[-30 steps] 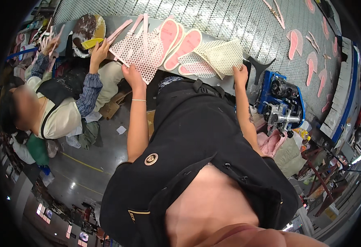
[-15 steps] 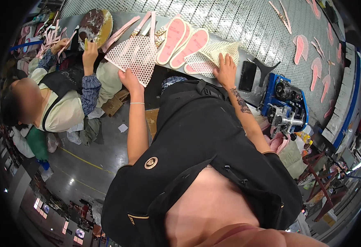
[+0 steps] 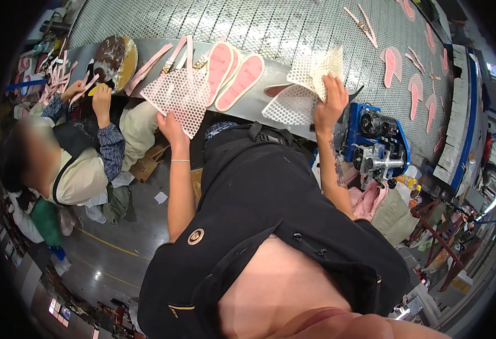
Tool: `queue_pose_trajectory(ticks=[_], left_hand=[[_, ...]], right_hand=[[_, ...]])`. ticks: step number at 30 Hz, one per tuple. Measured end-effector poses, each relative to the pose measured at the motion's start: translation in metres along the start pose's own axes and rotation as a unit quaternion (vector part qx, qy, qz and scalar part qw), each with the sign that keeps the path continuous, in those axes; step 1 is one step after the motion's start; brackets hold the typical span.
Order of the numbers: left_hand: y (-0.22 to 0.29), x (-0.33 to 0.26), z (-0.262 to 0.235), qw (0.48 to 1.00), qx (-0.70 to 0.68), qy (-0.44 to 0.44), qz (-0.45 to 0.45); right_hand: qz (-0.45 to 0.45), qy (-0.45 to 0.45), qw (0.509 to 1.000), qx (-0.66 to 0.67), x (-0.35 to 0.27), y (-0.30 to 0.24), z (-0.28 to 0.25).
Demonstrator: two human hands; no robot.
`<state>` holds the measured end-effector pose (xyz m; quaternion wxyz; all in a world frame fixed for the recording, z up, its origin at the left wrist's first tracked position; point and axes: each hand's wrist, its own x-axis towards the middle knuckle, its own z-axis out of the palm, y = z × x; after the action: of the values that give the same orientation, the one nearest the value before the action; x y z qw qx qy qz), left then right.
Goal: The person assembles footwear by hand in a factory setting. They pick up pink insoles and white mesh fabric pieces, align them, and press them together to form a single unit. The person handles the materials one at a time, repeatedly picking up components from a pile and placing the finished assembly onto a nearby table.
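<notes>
Head view: left hand point(image 3: 170, 125) grips pink honeycomb mesh point(image 3: 179, 97); right hand point(image 3: 330, 101) white mesh point(image 3: 307, 85).

Views: one only, the head camera, so nothing is shared with a second view.
Position: worn on the person's head, above the chest and forearms.
Direction: steeply down and forward, over the black garment point(image 3: 270, 209) toward the mesh conveyor belt point(image 3: 293, 22) at the top.
Nearness: torso close below the lens; left hand point(image 3: 172, 127) and right hand point(image 3: 330, 101) farther out, at the belt's edge.
Side reach: a seated co-worker point(image 3: 73, 164) at left, a blue machine point(image 3: 375, 147) at right.
Distortion: fisheye, straight edges bending near the dark rim.
</notes>
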<state>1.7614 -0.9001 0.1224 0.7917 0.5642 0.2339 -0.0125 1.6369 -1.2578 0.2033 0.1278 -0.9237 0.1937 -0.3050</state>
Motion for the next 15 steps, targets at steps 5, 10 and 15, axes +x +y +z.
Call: queue_pose_trajectory(ticks=[5,10,15], left_hand=[[0.003,0.002,0.012,1.0,0.0,-0.019,-0.014],[0.0,0.007,0.022,0.998,-0.001,-0.053,-0.02],[-0.005,0.019,0.023,0.998,0.001,-0.068,-0.001]], right_hand=[[0.012,-0.059,0.993,0.106,-0.002,-0.002,0.002],[0.231,-0.21,0.924,0.221,-0.032,0.02,0.059],[0.022,-0.175,0.97,0.169,-0.038,0.001,0.086]])
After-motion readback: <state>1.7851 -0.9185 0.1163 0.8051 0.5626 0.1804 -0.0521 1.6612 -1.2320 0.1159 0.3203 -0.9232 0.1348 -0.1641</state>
